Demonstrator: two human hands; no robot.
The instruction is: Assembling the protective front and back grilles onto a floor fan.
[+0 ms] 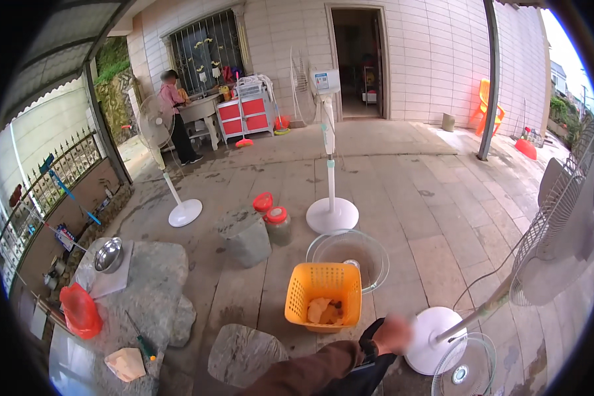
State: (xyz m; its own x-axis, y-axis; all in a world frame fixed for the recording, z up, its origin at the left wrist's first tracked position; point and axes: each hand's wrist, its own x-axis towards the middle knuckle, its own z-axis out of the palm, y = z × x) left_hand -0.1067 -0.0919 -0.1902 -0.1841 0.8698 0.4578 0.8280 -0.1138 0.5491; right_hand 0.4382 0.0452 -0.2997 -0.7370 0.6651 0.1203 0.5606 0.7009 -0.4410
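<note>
One arm in a brown sleeve with a dark wristband comes in from the lower edge; I take it for my left hand (393,333). It is blurred, so its fingers cannot be made out. It hovers between an orange plastic basket (323,287) holding pale pieces (320,310) and the round white base of a fan (435,340). Behind the basket sits a clear glass bowl (376,254). My right hand is out of view.
A tilted fan head (561,231) and loose grille (465,373) are at right. Ahead stand a pedestal fan (330,211), two red-lidded jars (278,224), a stone block (244,237). A stone slab at left holds a metal bowl (109,254) and red bag (80,310). Another person (175,115) stands far back.
</note>
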